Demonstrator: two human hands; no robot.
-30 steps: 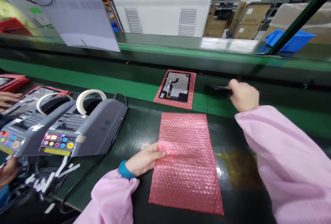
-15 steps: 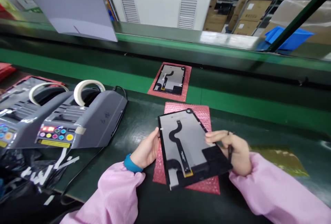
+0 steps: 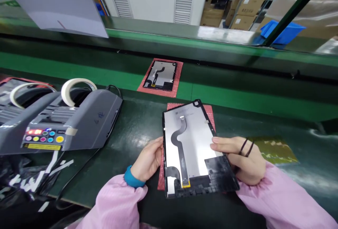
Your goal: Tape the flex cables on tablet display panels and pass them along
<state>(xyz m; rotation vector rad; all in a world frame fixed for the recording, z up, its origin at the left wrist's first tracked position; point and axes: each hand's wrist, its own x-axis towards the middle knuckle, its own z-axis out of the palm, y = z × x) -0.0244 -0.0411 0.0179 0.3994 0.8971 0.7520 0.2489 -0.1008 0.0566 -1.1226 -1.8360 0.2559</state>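
Observation:
Between my hands is a tablet display panel [image 3: 195, 141], its silvery back facing me, with a dark flex cable [image 3: 181, 148] running down it. My left hand [image 3: 149, 158], a teal band at its wrist, grips the panel's left edge; its fingertips are hidden behind. On the right edge, my right hand [image 3: 244, 158] holds the panel with fingers on the back surface; two thin black bands loop around the hand. Tilted toward me, the panel is above a pink bubble-wrap sheet [image 3: 208, 112] on the dark bench. Whether it touches the sheet I cannot tell.
Farther back, a second display panel [image 3: 161, 75] lies on another pink sheet [image 3: 178, 82]. Two grey tape dispensers [image 3: 97, 119] stand at left, with tape strips [image 3: 34, 183] below. A yellowish translucent film [image 3: 276, 149] lies at right. A ledge [image 3: 158, 28] runs across the back.
The panel has turned slightly and tilted more toward me, both hands keeping hold of it. My view has shifted a little, so the surroundings sit farther left.

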